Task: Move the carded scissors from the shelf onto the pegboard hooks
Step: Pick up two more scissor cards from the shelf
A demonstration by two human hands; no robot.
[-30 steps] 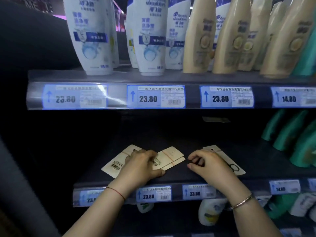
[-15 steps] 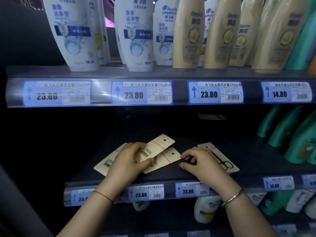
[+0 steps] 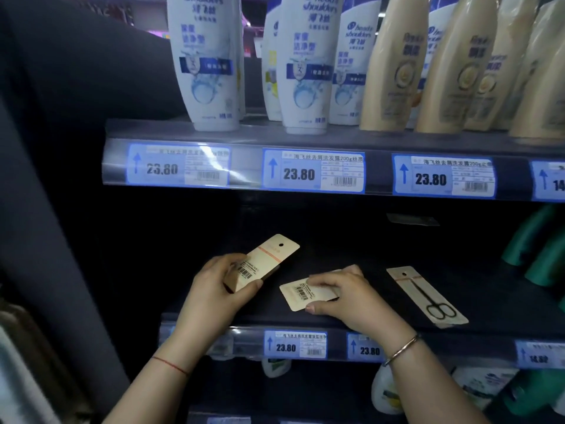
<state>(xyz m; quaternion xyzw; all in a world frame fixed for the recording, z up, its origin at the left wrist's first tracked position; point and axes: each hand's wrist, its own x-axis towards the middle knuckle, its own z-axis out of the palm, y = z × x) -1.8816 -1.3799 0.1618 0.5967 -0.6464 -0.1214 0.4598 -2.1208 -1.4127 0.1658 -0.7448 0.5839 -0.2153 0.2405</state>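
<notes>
My left hand (image 3: 217, 290) grips a stack of beige scissor cards (image 3: 269, 259), barcode side up, lifted and tilted above the dark middle shelf (image 3: 351, 255). Under the fingers of my right hand (image 3: 351, 296) another beige card (image 3: 301, 293) lies flat on the shelf, pinched at its edge, barcode up. A third card (image 3: 426, 296) lies face up to the right, apart from both hands, showing black scissors. No pegboard or hooks are in view.
White and beige shampoo bottles (image 3: 305, 65) stand on the shelf above, over blue 23.80 price labels (image 3: 313, 170). Green bottles (image 3: 538, 246) lean at the right end of the middle shelf. A dark panel (image 3: 61, 179) borders the left side. More bottles sit below.
My left hand has lifted its cards off the shelf and drawn them left. My right hand has shifted onto the single barcode-up card, uncovering the face-up scissors card. The camera has swung left.
</notes>
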